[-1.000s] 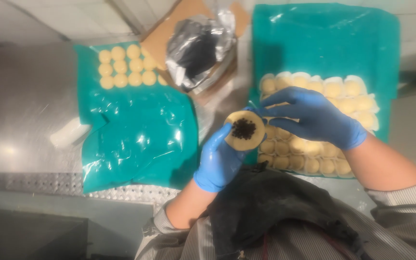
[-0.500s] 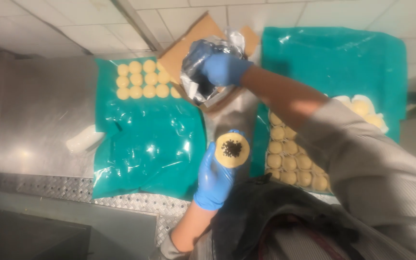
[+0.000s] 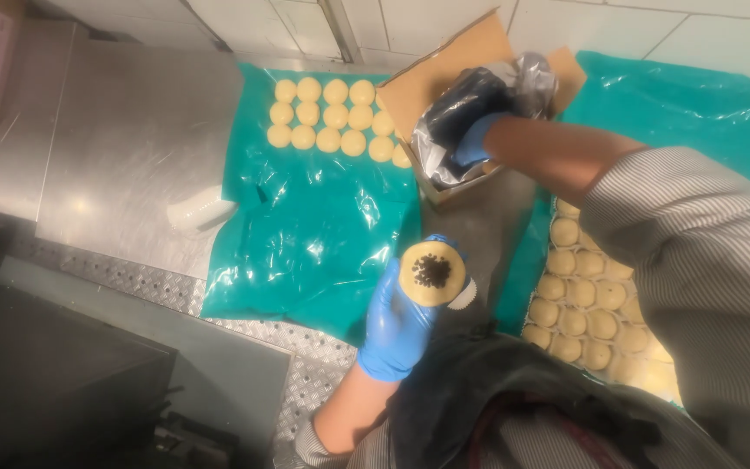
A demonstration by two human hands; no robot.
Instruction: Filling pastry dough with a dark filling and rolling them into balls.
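Left hand [image 3: 398, 323], blue-gloved, is cupping a round dough disc [image 3: 432, 274] in a loose, half-curled grip, fingers wrapping under and around its edge; a small heap of dark filling [image 3: 432, 271] is sitting in the middle of the disc. Disc is being held up over the gap between the two teal sheets, just above the dark apron at the bottom of view. Right hand [image 3: 476, 139], also blue-gloved, is reaching down into a grey plastic bag [image 3: 527, 80] that is lining an open cardboard box [image 3: 444, 69]; its fingers are buried among the bag's folds and dark contents, so cannot tell whether that grip is clenched or slack. Box is standing on the steel surface [image 3: 132, 148] between the sheets, flaps folded out. Left teal sheet [image 3: 314, 234] is carrying rows of pale dough balls [image 3: 332, 117] near its far edge, close beside the box. Right teal sheet [image 3: 696, 95] is carrying a dense cluster of flat dough rounds [image 3: 579, 304], partly hidden under the striped sleeve [image 3: 705, 260]. A small white wrapped object [image 3: 197, 211] is lying at the left sheet's edge.
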